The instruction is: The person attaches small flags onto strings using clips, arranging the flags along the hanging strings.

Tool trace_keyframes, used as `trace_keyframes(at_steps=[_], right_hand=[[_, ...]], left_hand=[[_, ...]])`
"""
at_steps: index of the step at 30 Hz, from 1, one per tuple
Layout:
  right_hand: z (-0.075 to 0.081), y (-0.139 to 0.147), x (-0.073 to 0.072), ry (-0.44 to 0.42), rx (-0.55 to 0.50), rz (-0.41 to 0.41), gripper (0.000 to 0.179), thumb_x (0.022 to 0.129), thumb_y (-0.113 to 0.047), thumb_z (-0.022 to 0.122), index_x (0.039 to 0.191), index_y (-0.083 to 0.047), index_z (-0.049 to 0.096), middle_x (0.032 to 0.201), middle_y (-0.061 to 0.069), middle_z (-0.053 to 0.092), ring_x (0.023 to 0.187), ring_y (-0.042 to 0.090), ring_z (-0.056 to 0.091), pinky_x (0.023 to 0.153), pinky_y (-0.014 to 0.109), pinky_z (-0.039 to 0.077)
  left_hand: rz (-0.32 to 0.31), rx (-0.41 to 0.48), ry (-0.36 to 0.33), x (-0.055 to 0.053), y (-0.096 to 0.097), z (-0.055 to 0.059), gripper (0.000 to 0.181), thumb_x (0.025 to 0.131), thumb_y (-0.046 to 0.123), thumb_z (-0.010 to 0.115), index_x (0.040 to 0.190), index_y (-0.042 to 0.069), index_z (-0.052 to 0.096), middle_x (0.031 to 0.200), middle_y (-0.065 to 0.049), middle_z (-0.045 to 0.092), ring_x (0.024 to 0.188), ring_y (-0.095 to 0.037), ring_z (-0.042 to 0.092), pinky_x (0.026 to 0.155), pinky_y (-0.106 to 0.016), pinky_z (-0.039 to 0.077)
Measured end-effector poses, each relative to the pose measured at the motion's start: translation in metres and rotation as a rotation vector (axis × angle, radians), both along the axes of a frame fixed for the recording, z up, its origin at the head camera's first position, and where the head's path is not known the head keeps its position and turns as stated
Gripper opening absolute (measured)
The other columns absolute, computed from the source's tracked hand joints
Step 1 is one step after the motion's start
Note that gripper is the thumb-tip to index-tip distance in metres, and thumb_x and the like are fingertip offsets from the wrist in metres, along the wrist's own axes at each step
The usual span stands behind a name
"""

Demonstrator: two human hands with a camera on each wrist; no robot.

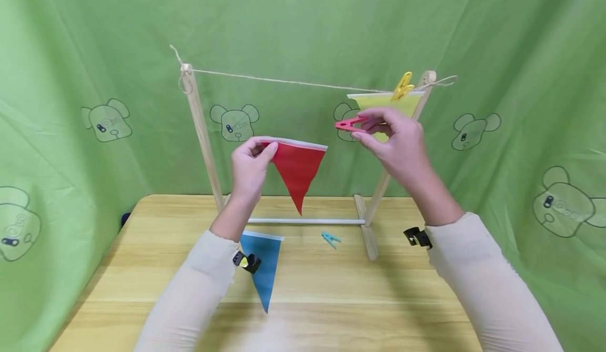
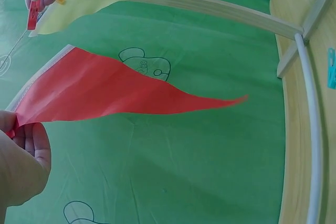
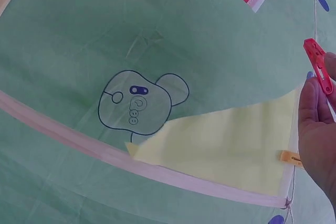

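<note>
My left hand (image 1: 250,169) pinches a red triangular pennant (image 1: 299,170) by the left end of its white top band; the pennant hangs point down, below the string (image 1: 284,81). In my right hand (image 1: 395,139), thumb and fingers pinch a red clothespin (image 1: 350,125), its nose toward the left. Behind that hand a yellow pennant (image 1: 379,101) hangs at the string's right end, held by a yellow clothespin (image 1: 403,86). The right wrist view shows the red clothespin (image 3: 317,64) close to the string, above the yellow pennant (image 3: 226,142).
Two wooden posts (image 1: 202,131) carry the string, joined low by a white rod (image 1: 307,221). On the wooden table (image 1: 331,299) lie a blue pennant (image 1: 266,268), partly behind my left wrist, and a blue clothespin (image 1: 331,239). A green curtain (image 1: 293,26) hangs behind.
</note>
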State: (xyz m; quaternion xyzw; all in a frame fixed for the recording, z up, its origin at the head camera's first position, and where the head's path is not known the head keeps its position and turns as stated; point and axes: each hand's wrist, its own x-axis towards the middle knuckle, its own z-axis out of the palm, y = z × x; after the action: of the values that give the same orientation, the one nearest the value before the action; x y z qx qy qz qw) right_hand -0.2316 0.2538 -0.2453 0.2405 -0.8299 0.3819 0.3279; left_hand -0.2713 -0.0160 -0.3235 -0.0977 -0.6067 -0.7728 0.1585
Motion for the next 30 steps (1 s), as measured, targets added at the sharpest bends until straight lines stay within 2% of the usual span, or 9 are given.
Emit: trace_keyframes(at_steps=[12, 18, 24, 30], right_hand=[[0.016, 0.0, -0.002, 0.063, 0.055, -0.018, 0.032, 0.086, 0.0, 0.082, 0.115, 0.004, 0.07, 0.105, 0.013, 0.073, 0.088, -0.004, 0.062, 0.085, 0.01, 0.055], [0.026, -0.002, -0.002, 0.083, 0.098, -0.036, 0.033, 0.086, -0.001, 0.082, 0.116, 0.005, 0.07, 0.105, 0.015, 0.073, 0.088, -0.005, 0.061, 0.085, 0.009, 0.054], [0.036, -0.003, -0.003, 0.086, 0.086, -0.051, 0.032, 0.087, -0.003, 0.081, 0.117, 0.004, 0.071, 0.107, 0.012, 0.073, 0.09, -0.002, 0.062, 0.085, 0.01, 0.055], [0.046, -0.003, -0.004, 0.113, 0.092, -0.057, 0.032, 0.088, -0.003, 0.08, 0.118, 0.004, 0.071, 0.106, 0.013, 0.073, 0.089, -0.003, 0.061, 0.085, 0.01, 0.055]], left_hand=[[-0.026, 0.022, 0.001, -0.006, 0.005, 0.014, 0.016, 0.095, 0.004, 0.073, 0.108, -0.006, 0.071, 0.089, -0.002, 0.069, 0.079, -0.013, 0.062, 0.074, -0.021, 0.058], [-0.017, 0.05, -0.002, -0.01, 0.007, 0.016, 0.015, 0.094, 0.001, 0.072, 0.106, -0.007, 0.071, 0.084, 0.0, 0.068, 0.076, -0.011, 0.062, 0.072, -0.02, 0.058], [-0.004, 0.065, 0.013, -0.014, 0.007, 0.02, 0.013, 0.094, 0.001, 0.073, 0.105, -0.007, 0.071, 0.081, 0.001, 0.068, 0.075, -0.011, 0.062, 0.071, -0.021, 0.058], [-0.015, 0.074, -0.014, -0.014, 0.008, 0.025, 0.013, 0.094, 0.003, 0.073, 0.104, -0.005, 0.071, 0.084, -0.002, 0.068, 0.076, -0.013, 0.063, 0.073, -0.021, 0.059]])
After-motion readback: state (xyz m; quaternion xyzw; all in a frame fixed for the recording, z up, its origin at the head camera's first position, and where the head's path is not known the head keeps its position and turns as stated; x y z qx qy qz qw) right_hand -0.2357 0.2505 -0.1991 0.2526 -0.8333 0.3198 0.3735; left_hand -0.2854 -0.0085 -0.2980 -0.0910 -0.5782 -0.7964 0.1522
